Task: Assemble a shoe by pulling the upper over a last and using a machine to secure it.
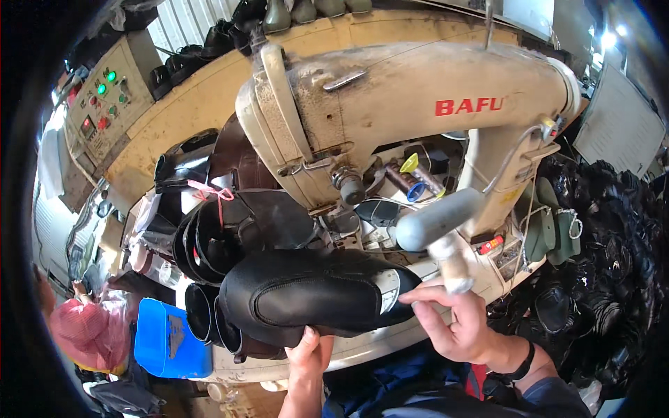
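My left hand (309,352) cups the near underside of the black boot upper (306,292), its long axis running left to right; my right hand (456,324) pinches its right end beside the sewing machine (404,104).

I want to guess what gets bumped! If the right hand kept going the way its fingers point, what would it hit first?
The right hand points left, fingertips already at the white tag end of the black boot upper. It would probably meet that boot upper first, though depth is hard to judge.
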`<state>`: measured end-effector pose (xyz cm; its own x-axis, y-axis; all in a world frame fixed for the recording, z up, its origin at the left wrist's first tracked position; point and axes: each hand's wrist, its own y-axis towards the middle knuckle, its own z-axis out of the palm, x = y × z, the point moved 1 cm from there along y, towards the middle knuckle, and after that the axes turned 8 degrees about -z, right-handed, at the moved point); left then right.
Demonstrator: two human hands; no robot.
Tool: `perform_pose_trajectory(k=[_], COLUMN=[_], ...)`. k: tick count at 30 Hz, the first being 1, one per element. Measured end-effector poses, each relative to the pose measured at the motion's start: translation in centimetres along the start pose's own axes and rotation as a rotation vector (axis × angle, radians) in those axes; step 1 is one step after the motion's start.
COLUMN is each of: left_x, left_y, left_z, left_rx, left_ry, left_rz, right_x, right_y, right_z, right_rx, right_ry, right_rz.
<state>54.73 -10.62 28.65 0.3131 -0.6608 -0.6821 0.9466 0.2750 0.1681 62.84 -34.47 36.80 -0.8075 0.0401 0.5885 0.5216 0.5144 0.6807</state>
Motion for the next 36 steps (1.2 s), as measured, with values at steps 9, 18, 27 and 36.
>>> perform_pose_trajectory(k=[9, 18, 27, 36], left_x=[1.9, -1.5, -4.4, -0.2], left_y=[-1.1, 0.4, 2.5, 0.5], left_z=[-1.9, -0.6, 1.7, -0.2], left_rx=[-0.091, -0.400, -0.396, -0.308], left_ry=[0.160, 0.079, 0.827, -0.146], left_rz=[-0.042, 0.078, 0.005, 0.005], right_x=[-1.6, -3.8, -5.8, -8.6], right_y=[1.4, 2.7, 2.9, 7.1], right_z=[3.7, 2.7, 1.0, 5.1], right_rx=[-0.200, -0.190, 0.115, -0.141], right_ry=[0.661, 0.361, -0.044, 0.621], right_rz=[0.424, 0.288, 0.035, 0.411])
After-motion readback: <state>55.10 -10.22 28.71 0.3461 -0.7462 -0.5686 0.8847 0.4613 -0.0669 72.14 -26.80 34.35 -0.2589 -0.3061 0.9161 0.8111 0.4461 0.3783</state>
